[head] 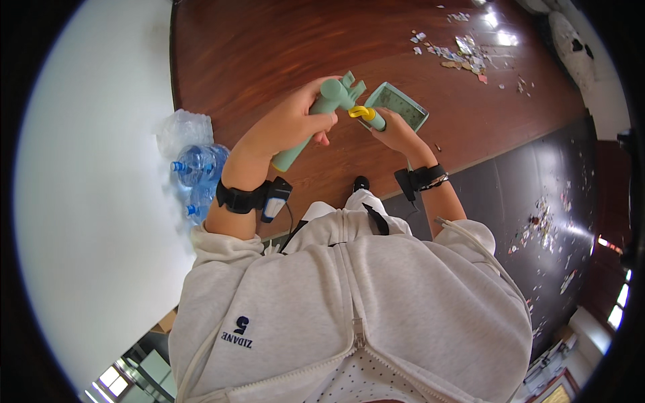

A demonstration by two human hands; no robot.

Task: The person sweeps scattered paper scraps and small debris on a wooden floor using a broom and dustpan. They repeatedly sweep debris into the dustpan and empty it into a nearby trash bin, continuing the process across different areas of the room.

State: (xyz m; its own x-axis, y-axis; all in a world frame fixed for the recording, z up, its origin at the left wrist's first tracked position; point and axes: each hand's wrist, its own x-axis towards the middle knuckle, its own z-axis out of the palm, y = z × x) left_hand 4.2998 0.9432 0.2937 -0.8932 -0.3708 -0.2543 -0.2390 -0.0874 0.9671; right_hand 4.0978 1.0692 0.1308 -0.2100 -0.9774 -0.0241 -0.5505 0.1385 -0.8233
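My left hand (307,113) is closed around a thick pale green plastic handle (295,153). A forked clip juts out of its upper end, close to my right hand. In my right hand (398,132) is a slimmer green handle (377,122) topped by a yellow hanging loop (360,112). The two handles nearly meet in front of me. A green-rimmed dustpan (398,85), its inside dirty, shows just beyond my right hand. What joins it to either handle is hidden.
Paper scraps and litter (463,53) lie on the reddish-brown floor at the far right. More litter (544,226) is strewn over the dark floor on the right. Large blue water bottles (199,163) stand beside the white surface (95,176) at left. A stuffed toy (572,48) sits upper right.
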